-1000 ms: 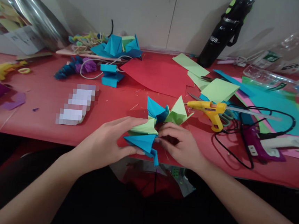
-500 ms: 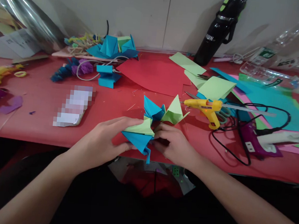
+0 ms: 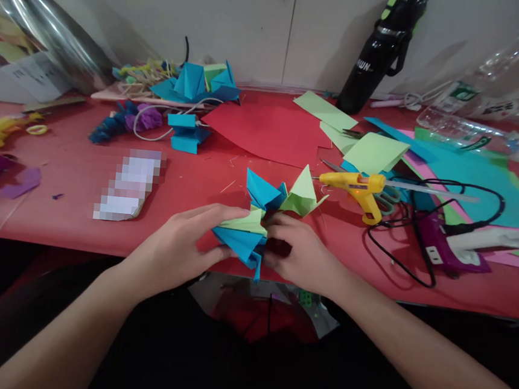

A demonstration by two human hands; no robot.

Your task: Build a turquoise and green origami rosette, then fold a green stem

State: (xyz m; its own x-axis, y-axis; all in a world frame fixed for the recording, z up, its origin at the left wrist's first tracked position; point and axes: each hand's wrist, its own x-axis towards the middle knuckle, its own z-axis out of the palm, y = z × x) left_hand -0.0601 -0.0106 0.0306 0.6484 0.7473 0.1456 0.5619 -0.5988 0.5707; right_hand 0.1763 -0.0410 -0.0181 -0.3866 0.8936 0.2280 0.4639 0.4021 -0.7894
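Folded paper (image 3: 239,242), left of the glue gun (image 3: 356,182): shaping apparently in hand.
Pinched by the left fingers (image 3: 215,213); right fingers' (image 3: 286,223) grip cannot be told; steadying seems called for.

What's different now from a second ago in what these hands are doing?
Only slightly: the narrow blue strip at the near end of the folded blue-and-light-green paper piece has swung a little leftward. Nothing was visibly picked up or let go. The left hand still holds the piece, and the right hand remains at its middle; the yellow plastic glue gun stayed put.
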